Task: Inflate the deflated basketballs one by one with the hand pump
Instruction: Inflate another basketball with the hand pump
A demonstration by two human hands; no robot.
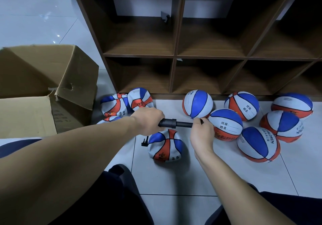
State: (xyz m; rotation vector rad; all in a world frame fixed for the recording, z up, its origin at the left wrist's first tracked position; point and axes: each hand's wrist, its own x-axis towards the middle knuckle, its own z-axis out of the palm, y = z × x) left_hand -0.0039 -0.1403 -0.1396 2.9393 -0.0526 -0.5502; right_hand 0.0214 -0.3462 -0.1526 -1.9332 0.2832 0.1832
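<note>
Basketballs panelled blue, white and orange with black seams; black pump; brown cardboard box; dark-brown shelf.

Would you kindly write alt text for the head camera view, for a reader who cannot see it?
A person's left hand and right hand hold a black hand pump above a deflated basketball on the tiled floor. Inflated balls lie right, limp ones left by a cardboard box.

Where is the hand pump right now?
In the head view, the hand pump is held level at the centre, left hand on its barrel, right hand on its handle end, just above a deflated basketball.
</note>
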